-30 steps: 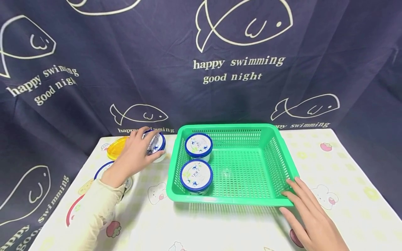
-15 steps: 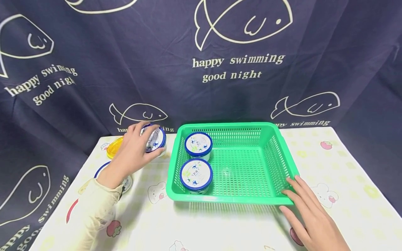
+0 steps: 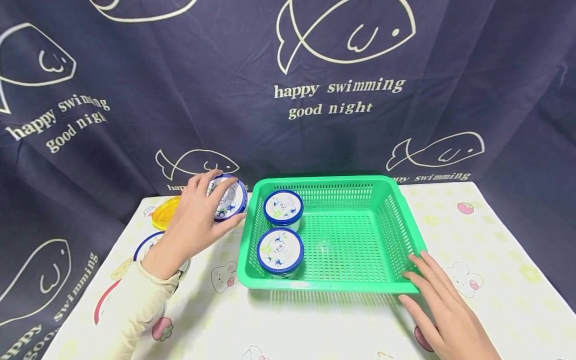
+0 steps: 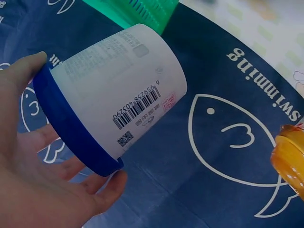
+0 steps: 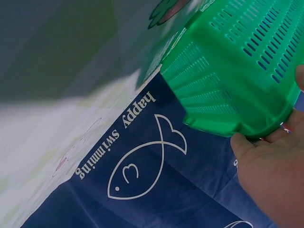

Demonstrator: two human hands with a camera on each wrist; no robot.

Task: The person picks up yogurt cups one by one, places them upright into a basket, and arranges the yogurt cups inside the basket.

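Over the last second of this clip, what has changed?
The left hand, already gripping a blue-lidded tub then, has moved it up and rightward, towards the green basket. Nothing was let go. Unchanged: the right hand at the basket's near right corner, the front tub and back tub inside.

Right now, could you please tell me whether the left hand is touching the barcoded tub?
Touching: the left wrist view shows the left hand gripping the tub, with fingers against opposite edges of the blue lid.
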